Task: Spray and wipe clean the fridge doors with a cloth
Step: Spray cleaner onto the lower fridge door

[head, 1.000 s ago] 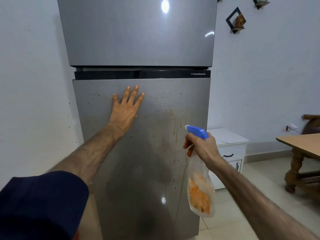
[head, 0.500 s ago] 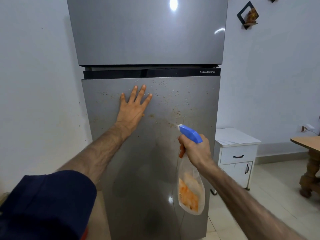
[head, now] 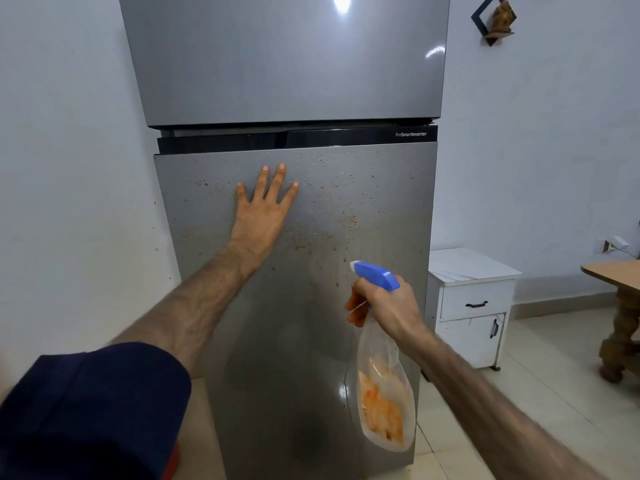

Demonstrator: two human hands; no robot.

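Straight ahead of the nozzle, the spattered grey steel lower fridge door [head: 346, 209] stands upright. Right hand [head: 384, 306] grips the clear blue-headed spray bottle [head: 382, 393], pointing up-left at the brown specks; left hand [head: 265, 209] presses flat, fingers spread, beside them.

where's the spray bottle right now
In the head view the spray bottle sits lower right of centre, gripped at its neck by the right hand, in front of the stained lower fridge door, just left of the white cabinet.
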